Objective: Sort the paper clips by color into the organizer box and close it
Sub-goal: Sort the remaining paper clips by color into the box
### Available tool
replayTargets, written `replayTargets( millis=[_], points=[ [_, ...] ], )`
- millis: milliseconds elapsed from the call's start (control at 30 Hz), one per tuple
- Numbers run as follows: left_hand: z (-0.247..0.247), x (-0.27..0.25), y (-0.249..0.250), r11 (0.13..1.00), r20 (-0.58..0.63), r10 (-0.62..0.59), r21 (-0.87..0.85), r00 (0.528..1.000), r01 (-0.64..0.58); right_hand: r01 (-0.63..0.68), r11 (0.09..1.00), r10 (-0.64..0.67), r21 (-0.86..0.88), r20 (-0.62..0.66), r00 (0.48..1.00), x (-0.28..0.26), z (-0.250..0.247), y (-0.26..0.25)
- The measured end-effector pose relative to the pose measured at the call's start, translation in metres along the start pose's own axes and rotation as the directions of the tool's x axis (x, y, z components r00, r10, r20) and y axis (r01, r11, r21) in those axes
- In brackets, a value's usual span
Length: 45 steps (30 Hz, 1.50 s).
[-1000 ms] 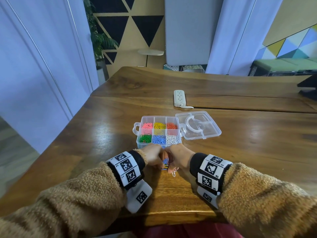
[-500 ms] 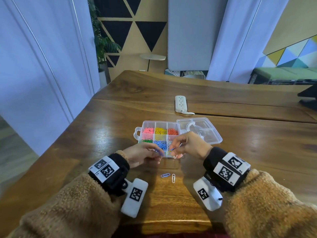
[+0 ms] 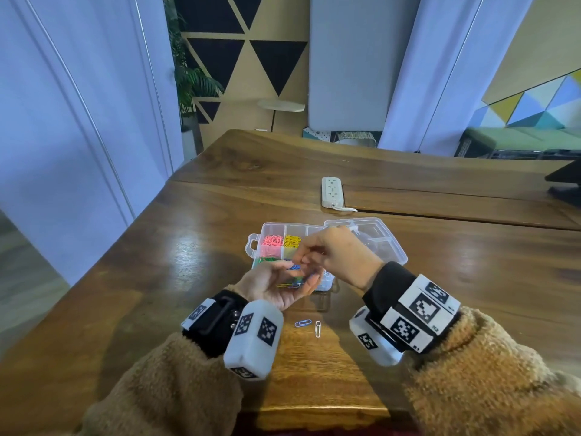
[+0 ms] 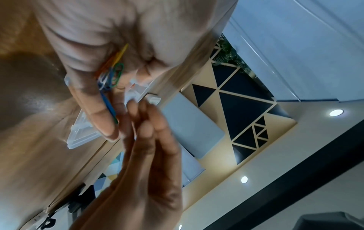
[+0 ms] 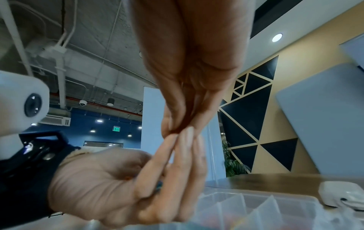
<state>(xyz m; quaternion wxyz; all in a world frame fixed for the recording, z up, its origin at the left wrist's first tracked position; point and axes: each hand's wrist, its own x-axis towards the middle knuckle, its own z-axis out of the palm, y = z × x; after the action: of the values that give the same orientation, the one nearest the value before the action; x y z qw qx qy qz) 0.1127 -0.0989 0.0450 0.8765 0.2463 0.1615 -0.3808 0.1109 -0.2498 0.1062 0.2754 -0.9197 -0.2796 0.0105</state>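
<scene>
Left hand (image 3: 276, 286) cupped palm-up over organizer box (image 3: 267, 229), cradling mixed paper clips (image 4: 111, 73). Right hand (image 3: 333, 253) pinching at that pile, clip in pinch not discernible. Two clips on table (image 3: 157, 262). Light, slippery, tangle-prone; best pinched singly. "EXIT" sign legible.
</scene>
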Motion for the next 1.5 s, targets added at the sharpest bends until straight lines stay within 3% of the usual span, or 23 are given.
replayTargets(
  millis=[67,133,200,300,433,600,767,967,1400,1500],
  points=[
    [-0.01,-0.005,0.003,0.999,-0.013,0.027,-0.036,1.0,-0.028,-0.004,0.999,0.002,-0.032,-0.057,0.998,-0.002,-0.003,0.009],
    [-0.018,-0.011,0.008,0.994,-0.066,0.099,-0.044,0.993,-0.102,0.001,0.996,-0.003,-0.084,-0.02,1.0,-0.006,-0.001,0.019],
    [-0.024,-0.017,0.012,0.985,-0.132,0.162,-0.041,0.978,-0.168,0.015,0.99,0.006,-0.142,0.15,0.989,-0.012,0.005,0.025],
    [-0.031,-0.018,0.02,0.993,-0.128,0.099,-0.057,0.987,-0.107,0.108,0.965,0.004,-0.238,0.426,0.905,-0.02,0.021,0.026],
    [-0.03,-0.014,0.021,0.994,-0.035,0.048,-0.096,0.998,-0.052,0.188,0.934,0.016,-0.305,0.559,0.829,-0.014,0.048,0.032],
    [-0.033,-0.014,0.023,0.99,-0.066,0.122,-0.056,0.99,-0.126,0.103,0.981,0.004,-0.166,0.545,0.839,-0.009,0.058,0.04],
    [-0.031,-0.013,0.022,0.975,-0.07,0.217,-0.02,0.974,-0.219,0.093,0.983,0.009,-0.16,0.543,0.839,-0.008,0.059,0.042],
    [-0.023,-0.011,0.023,0.974,-0.028,0.228,0.007,0.973,-0.228,0.185,0.957,-0.048,-0.224,0.506,0.861,-0.013,0.058,0.042],
    [-0.021,-0.017,0.022,0.968,0.005,0.222,0.118,0.975,-0.222,0.169,0.973,-0.069,-0.156,0.503,0.862,-0.021,0.057,0.044],
    [-0.018,-0.018,0.021,0.971,0.02,0.204,0.126,0.979,-0.205,0.067,0.996,-0.041,-0.055,0.387,0.921,-0.019,0.047,0.049]
  ],
)
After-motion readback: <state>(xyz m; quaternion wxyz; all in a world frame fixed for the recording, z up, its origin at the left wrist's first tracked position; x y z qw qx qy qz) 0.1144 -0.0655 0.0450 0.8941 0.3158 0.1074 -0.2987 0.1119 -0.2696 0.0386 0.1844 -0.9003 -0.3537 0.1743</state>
